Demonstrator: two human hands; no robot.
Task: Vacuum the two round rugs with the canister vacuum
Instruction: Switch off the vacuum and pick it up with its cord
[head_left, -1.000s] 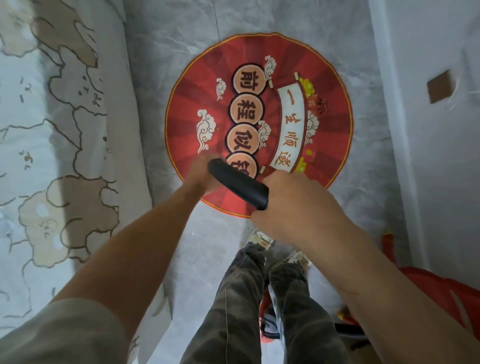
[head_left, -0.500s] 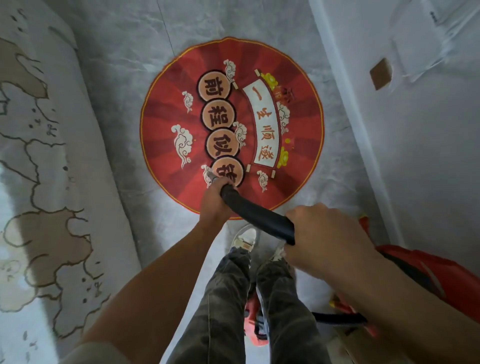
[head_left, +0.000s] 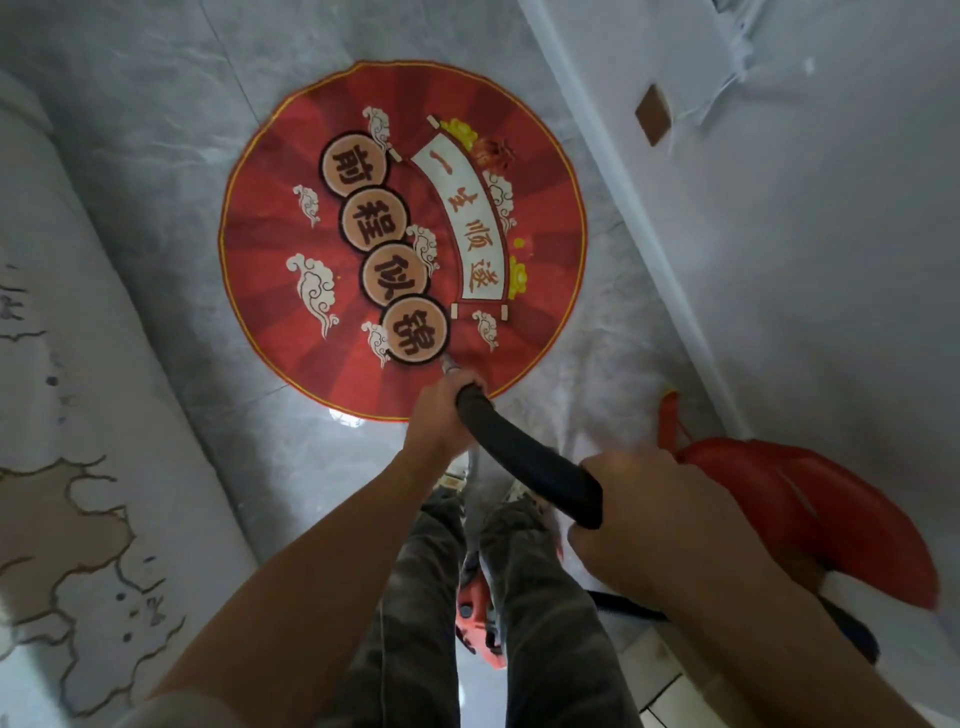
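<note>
A round red rug (head_left: 270, 270) printed with characters, clouds and a white scroll lies on the grey marble floor ahead of me. I hold a black vacuum handle (head_left: 524, 457) with both hands. My left hand (head_left: 441, 415) grips its front end, right over the rug's near edge. My right hand (head_left: 660, 514) grips the rear end, closer to my body. A thin metal wand tip (head_left: 449, 364) shows just past my left hand, pointing at the rug. The nozzle is hidden. Only one rug is in view.
A bed with a cloud-patterned cover (head_left: 67, 467) runs along the left. A white wall and baseboard (head_left: 649, 249) close the right side. A red object (head_left: 810, 514) lies on the floor at my right. My legs (head_left: 467, 613) and an orange vacuum part (head_left: 475, 623) are below.
My view swung so the rug now sits further up and left. Both hands shifted right and down along the rug's near edge, still holding the handle.
</note>
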